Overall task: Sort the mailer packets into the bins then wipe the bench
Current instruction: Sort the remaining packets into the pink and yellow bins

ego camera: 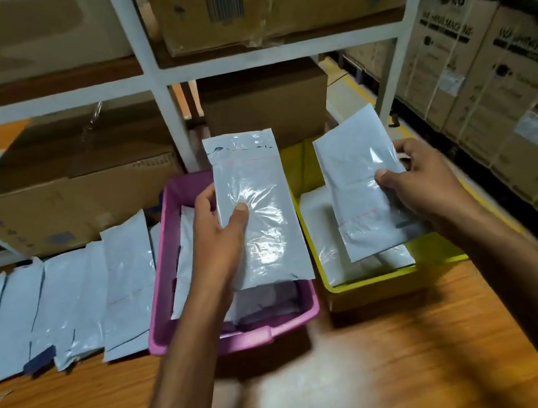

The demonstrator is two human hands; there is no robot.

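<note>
My left hand grips a long grey mailer packet by its left edge, holding it flat above the pink bin. My right hand grips a shorter grey mailer packet above the yellow bin. Both bins stand side by side on the wooden bench and hold other packets. A row of several grey packets lies overlapping on the bench left of the pink bin.
A white metal rack with cardboard boxes stands directly behind the bench. Stacked cartons line the right side beyond a floor aisle. Bare wood lies in front of the bins.
</note>
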